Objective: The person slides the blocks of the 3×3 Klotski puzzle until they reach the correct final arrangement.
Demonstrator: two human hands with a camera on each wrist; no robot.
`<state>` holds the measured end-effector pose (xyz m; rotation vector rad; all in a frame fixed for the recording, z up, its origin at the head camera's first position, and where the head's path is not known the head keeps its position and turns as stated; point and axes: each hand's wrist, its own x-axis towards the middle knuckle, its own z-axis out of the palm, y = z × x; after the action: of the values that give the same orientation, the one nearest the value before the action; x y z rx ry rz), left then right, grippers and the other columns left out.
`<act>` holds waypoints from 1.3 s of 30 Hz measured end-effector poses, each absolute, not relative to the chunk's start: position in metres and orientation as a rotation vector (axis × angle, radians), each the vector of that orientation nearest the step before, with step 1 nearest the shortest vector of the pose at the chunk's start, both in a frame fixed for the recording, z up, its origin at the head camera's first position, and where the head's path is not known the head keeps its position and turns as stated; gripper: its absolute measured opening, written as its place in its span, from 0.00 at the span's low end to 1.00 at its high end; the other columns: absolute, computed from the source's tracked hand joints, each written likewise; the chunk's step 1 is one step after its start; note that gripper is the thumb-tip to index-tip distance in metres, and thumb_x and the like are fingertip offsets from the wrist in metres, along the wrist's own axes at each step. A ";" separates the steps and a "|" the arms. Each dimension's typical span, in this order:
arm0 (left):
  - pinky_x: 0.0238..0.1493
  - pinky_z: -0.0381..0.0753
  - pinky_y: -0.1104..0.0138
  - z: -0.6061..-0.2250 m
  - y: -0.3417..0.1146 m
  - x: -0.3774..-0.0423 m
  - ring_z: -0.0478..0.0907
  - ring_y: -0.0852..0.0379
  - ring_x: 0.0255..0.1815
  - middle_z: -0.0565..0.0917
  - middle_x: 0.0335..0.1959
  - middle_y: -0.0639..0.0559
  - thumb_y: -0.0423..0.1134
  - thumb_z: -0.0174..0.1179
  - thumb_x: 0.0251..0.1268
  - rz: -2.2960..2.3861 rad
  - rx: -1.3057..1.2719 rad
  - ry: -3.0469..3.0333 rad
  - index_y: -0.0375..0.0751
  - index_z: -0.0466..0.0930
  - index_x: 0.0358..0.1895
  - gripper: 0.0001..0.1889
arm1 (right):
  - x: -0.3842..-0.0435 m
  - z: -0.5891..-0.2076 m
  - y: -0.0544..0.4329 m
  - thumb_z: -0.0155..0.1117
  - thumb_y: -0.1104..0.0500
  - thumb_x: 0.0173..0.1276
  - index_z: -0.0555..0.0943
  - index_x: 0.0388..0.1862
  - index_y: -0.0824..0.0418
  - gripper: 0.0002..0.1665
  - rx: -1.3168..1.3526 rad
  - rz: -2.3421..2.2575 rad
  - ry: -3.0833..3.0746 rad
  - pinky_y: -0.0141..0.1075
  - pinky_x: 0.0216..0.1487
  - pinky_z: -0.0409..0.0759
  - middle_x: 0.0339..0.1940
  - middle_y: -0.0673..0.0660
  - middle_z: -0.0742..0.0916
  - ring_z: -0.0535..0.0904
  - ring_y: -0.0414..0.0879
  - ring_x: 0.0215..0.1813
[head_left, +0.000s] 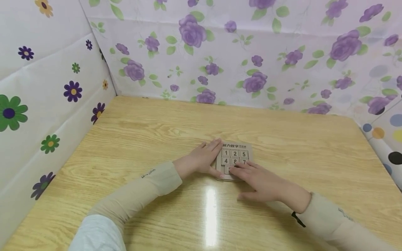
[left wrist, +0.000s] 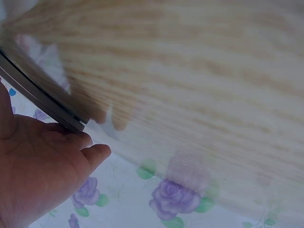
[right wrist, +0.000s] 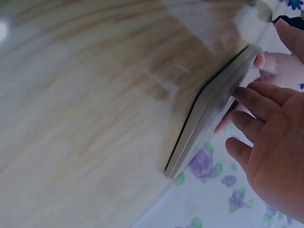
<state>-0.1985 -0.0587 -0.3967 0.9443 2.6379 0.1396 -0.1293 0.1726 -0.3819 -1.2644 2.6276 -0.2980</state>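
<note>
The number puzzle (head_left: 233,143) lies flat on the table (head_left: 163,132) in front of the person, and the left hand (head_left: 202,158) holds its left side between thumb and fingers, I think so that it does not slide when the tiles are pressed. The right hand (head_left: 263,181) has its fingers extended and grips nothing; its fingertips rest over the lower tiles, where one partly covered tile (head_left: 227,169) sits beside a narrow gap at the left of the bottom row, which probably gives the room for shifting.
</note>
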 end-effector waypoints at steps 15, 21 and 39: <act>0.77 0.40 0.54 -0.397 -0.060 -0.198 0.36 0.51 0.78 0.37 0.78 0.44 0.74 0.59 0.45 0.131 0.950 2.641 0.36 0.36 0.76 0.64 | -0.142 -0.373 0.171 0.64 0.48 0.63 0.63 0.71 0.66 0.42 -1.229 -0.317 2.651 0.58 0.73 0.56 0.70 0.63 0.71 0.60 0.61 0.73; 0.77 0.40 0.54 -0.396 -0.060 -0.199 0.36 0.52 0.79 0.37 0.78 0.44 0.74 0.59 0.46 0.137 0.949 2.635 0.36 0.37 0.76 0.64 | -0.153 -0.379 0.160 0.63 0.44 0.63 0.62 0.72 0.66 0.45 -1.206 -0.362 2.622 0.59 0.73 0.53 0.72 0.63 0.68 0.57 0.61 0.74; 0.77 0.39 0.53 -0.395 -0.060 -0.198 0.36 0.52 0.78 0.37 0.78 0.44 0.73 0.59 0.44 0.166 0.943 2.630 0.36 0.36 0.76 0.65 | -0.135 -0.383 0.173 0.62 0.44 0.64 0.63 0.70 0.68 0.43 -1.193 -0.298 2.725 0.58 0.73 0.56 0.69 0.65 0.71 0.60 0.63 0.73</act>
<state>-0.1983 -0.0598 -0.3948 0.9425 2.6302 0.1665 -0.1349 0.1730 -0.3827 -1.1933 2.7246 -0.2983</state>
